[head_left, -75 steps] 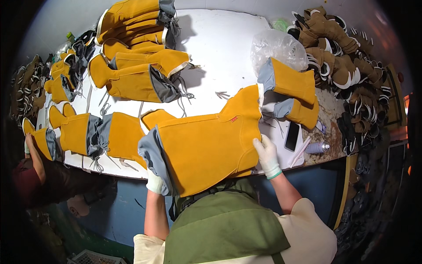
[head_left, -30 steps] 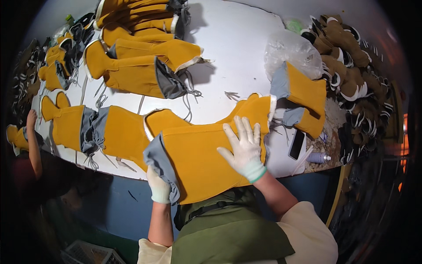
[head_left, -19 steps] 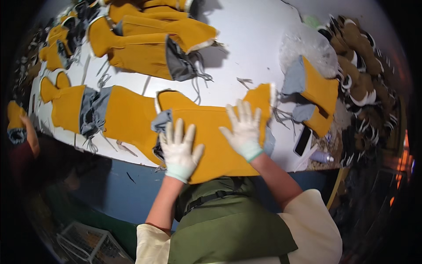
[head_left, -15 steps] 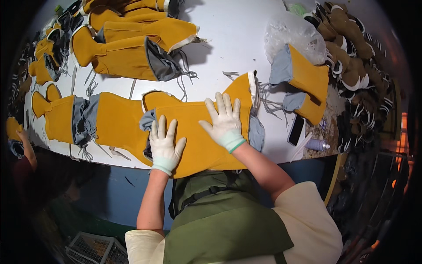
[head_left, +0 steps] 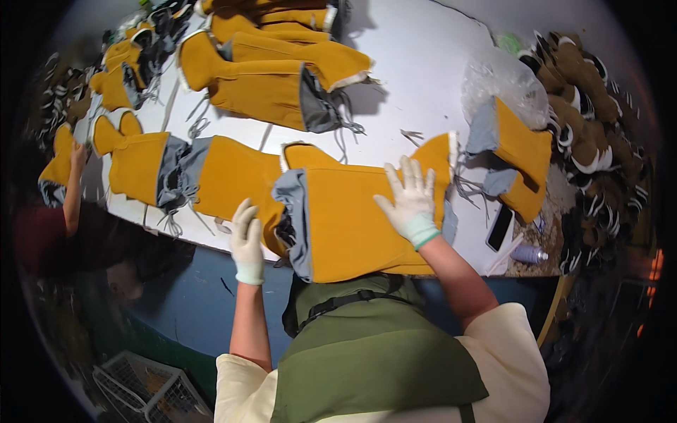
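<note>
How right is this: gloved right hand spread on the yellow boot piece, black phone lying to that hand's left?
Wrong side: the head view shows the black phone to that hand's right. The gloved right hand is spread on the yellow boot piece.

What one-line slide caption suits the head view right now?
Gloved right hand spread on a grey-cuffed yellow boot-shaped piece, left hand beside it, similar pieces on the white table.
</note>
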Motion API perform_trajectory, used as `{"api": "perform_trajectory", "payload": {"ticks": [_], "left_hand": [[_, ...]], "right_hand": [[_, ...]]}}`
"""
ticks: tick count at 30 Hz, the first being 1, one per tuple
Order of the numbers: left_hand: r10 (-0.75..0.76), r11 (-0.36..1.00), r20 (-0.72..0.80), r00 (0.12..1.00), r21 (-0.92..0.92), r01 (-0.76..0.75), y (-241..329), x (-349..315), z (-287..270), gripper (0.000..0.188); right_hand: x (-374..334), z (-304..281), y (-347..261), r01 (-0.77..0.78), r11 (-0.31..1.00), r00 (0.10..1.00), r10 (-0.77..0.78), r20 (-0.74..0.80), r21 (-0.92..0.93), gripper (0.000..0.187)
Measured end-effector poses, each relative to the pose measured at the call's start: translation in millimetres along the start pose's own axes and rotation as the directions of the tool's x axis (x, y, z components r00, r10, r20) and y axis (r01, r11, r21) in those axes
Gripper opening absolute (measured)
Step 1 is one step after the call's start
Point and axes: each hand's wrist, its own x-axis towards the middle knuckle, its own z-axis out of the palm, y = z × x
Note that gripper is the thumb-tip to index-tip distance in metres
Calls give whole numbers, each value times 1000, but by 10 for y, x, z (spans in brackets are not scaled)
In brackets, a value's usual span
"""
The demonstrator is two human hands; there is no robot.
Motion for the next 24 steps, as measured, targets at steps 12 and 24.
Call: {"api": "perform_trajectory", "payload": {"ticks": [12, 24], "left_hand": [[-707, 558, 44, 706, -578, 595, -1047, 88, -587, 16], [-683, 447, -33, 730, -809, 382, -1120, 593, -254, 32]], "right_hand": [[-65, -718, -279, 77, 992, 996, -80, 27, 101, 59], [-47, -351, -849, 212, 967, 976, -217, 26, 139, 58]]}}
